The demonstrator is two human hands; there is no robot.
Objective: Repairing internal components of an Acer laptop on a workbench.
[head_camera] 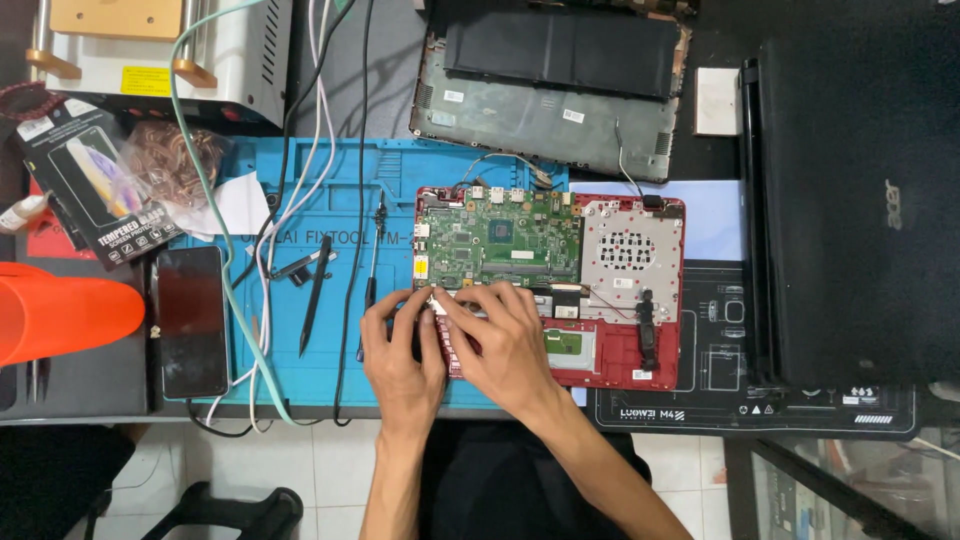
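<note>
- Opened red laptop chassis [640,355] lies on blue work mat [300,360], green mainboard [500,245] exposed in its upper left part.
- Left hand [400,350] and right hand [505,340] are side by side at the chassis's lower left edge, just below the mainboard; fingers curled, pressing on a small pale part there. Whether either pinches it: cannot tell.
- Black spudger [315,295] and thin screwdriver [372,280] lie on the mat, left of the hands.
- Dark phone [190,320] at the mat's left edge.
- Second laptop base [550,90] sits above the chassis.
</note>
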